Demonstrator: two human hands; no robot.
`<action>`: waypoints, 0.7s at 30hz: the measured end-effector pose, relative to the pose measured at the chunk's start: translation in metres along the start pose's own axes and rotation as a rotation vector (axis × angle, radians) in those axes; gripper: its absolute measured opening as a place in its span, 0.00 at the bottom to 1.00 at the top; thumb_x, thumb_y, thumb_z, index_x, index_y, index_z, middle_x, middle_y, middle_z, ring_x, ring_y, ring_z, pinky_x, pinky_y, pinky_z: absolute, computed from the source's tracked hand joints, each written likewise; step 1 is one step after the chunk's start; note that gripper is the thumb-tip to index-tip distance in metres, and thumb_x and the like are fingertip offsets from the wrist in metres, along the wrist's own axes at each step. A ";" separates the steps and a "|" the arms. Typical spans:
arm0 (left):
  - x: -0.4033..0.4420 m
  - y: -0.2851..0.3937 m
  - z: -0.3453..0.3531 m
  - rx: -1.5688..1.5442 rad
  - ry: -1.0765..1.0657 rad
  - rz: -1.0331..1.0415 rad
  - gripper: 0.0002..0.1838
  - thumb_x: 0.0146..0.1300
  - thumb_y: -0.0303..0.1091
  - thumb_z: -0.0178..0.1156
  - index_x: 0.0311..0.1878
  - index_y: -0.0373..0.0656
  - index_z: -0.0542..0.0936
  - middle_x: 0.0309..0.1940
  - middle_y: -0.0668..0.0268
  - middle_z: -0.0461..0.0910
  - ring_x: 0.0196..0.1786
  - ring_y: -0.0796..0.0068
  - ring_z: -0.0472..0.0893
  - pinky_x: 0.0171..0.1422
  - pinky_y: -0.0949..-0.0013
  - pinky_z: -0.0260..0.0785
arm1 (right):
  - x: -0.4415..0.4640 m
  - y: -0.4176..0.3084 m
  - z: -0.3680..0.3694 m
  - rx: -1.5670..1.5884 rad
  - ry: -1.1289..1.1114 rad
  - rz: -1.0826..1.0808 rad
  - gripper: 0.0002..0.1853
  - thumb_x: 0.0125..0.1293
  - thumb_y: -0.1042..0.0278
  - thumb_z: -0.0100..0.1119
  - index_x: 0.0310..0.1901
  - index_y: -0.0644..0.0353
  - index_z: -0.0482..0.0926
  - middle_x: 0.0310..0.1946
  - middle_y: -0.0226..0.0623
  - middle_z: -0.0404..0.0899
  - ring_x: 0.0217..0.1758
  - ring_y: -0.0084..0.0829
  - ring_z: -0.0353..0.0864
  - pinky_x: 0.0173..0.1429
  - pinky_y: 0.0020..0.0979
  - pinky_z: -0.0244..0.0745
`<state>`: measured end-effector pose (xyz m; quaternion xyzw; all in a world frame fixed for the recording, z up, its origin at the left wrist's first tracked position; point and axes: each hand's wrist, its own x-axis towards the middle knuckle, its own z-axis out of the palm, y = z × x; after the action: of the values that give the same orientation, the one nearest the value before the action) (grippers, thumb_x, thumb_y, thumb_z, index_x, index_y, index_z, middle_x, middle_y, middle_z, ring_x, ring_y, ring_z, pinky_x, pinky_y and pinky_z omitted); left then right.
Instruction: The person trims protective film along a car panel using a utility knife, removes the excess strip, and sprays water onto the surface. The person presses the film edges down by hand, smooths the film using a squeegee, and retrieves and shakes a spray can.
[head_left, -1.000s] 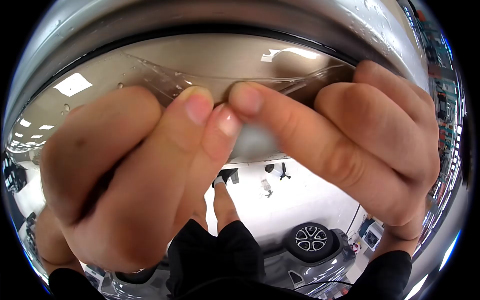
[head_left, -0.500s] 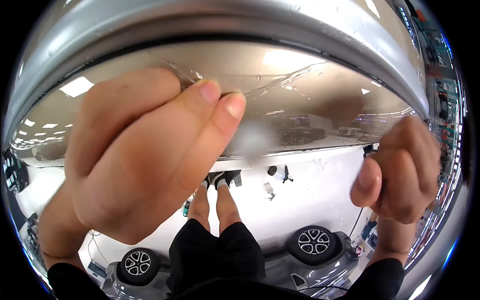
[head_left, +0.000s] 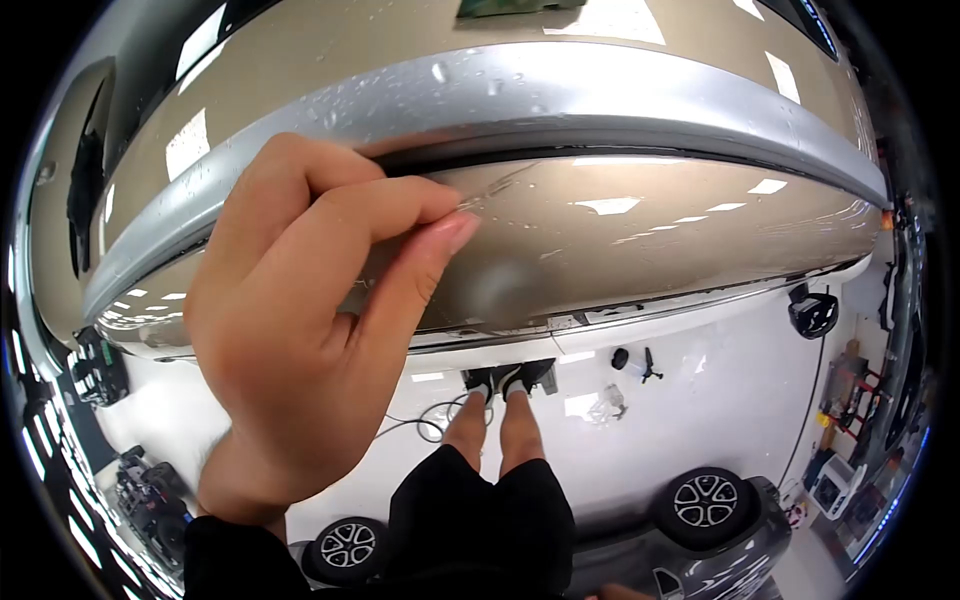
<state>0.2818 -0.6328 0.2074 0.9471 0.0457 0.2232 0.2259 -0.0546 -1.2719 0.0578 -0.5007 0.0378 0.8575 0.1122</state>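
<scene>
My left hand [head_left: 310,310] is raised in front of a beige car body panel [head_left: 640,225], thumb and forefinger pinched together. Between these fingertips is the edge of a clear film [head_left: 505,183], whose creases run up and right towards the dark seam under the silver trim strip [head_left: 620,90]. Water drops dot the trim. Of my right hand [head_left: 618,593] only a small bit of skin shows at the bottom edge, and its fingers cannot be made out.
A grey car with a wheel [head_left: 705,500] stands behind me. Hoses [head_left: 432,425] and a bottle [head_left: 620,358] lie on the white floor [head_left: 590,470]. A red cart [head_left: 855,395] is at the right, and a green patterned item [head_left: 515,6] is on the upper panel.
My right hand first let go of the film beside my left fingers, then dropped to the bottom edge. The view has shifted, showing more of the car, while my left hand keeps its pinch.
</scene>
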 end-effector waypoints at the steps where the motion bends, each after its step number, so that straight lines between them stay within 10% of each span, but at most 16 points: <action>1: 0.000 0.003 0.000 0.004 -0.004 -0.014 0.07 0.58 0.21 0.73 0.39 0.39 0.87 0.33 0.70 0.77 0.31 0.82 0.68 0.33 0.76 0.56 | 0.009 -0.015 0.015 0.340 0.046 0.144 0.16 0.67 0.48 0.60 0.46 0.50 0.85 0.42 0.42 0.88 0.46 0.40 0.88 0.54 0.44 0.80; 7: -0.001 0.024 0.002 0.065 -0.040 -0.116 0.03 0.65 0.23 0.68 0.36 0.38 0.83 0.31 0.71 0.71 0.33 0.80 0.63 0.36 0.74 0.53 | 0.077 -0.088 0.033 1.145 0.324 0.178 0.14 0.68 0.54 0.60 0.45 0.54 0.86 0.39 0.45 0.88 0.41 0.40 0.87 0.49 0.42 0.80; 11: 0.003 0.033 0.003 0.188 -0.054 -0.110 0.04 0.66 0.24 0.67 0.36 0.36 0.82 0.33 0.62 0.74 0.35 0.64 0.76 0.39 0.65 0.67 | 0.093 -0.103 0.033 1.278 0.359 0.127 0.13 0.69 0.59 0.60 0.45 0.58 0.86 0.38 0.47 0.87 0.38 0.41 0.87 0.45 0.41 0.80; 21: -0.006 -0.001 0.026 0.284 0.238 0.306 0.04 0.67 0.23 0.67 0.37 0.37 0.79 0.37 0.61 0.72 0.41 0.63 0.73 0.47 0.64 0.66 | 0.085 -0.070 0.064 1.373 0.308 0.209 0.09 0.70 0.69 0.60 0.43 0.65 0.86 0.34 0.52 0.86 0.30 0.42 0.85 0.36 0.38 0.80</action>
<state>0.2882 -0.6435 0.1842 0.9323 -0.0409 0.3564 0.0472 -0.1331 -1.1791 0.0186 -0.4262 0.6329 0.5657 0.3127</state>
